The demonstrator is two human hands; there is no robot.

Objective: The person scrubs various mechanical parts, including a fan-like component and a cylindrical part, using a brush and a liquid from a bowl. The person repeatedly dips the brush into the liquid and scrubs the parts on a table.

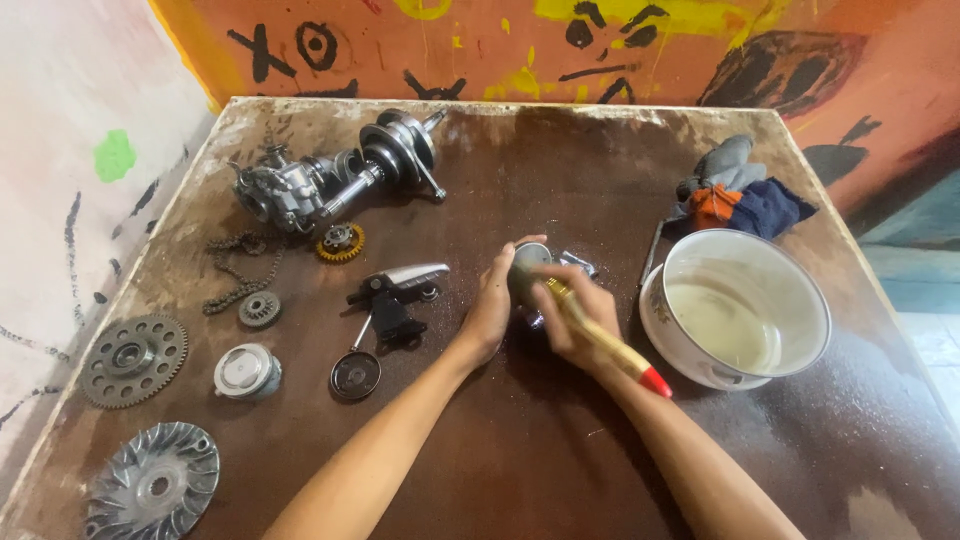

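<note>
Looking down at a dark brown table (520, 460), I see my left hand (490, 305) wrapped around a small grey metal part (527, 270), holding it just above the table's middle, fingers curled round its left side. My right hand (575, 315) is closed on a brush (605, 340) with a yellow wooden handle and a red tip; the bristle end lies against the part, though the bristles themselves are hidden. To brush well, I judge the part should be held steady and turned little by little so the bristles reach every face, with short strokes. Just right of my hands stands a white bowl (735, 315) holding pale liquid, near enough for dipping. Behind it lies a heap of rags (740, 195), grey, orange and blue. On the left, well apart from my hands, engine parts are spread out: a crankshaft (400, 150) beside a grey housing (280, 190), a loose chain (235, 265), a small gold gear (340, 242), a large toothed gear (133, 358), a finned disc (152, 490), a piston (247, 372) and a black lever (395, 290). The tabletop looks damp and stained. Behind it rises an orange wall (480, 45) painted with black and yellow marks; a pale wall (70, 160) stands at left.
</note>
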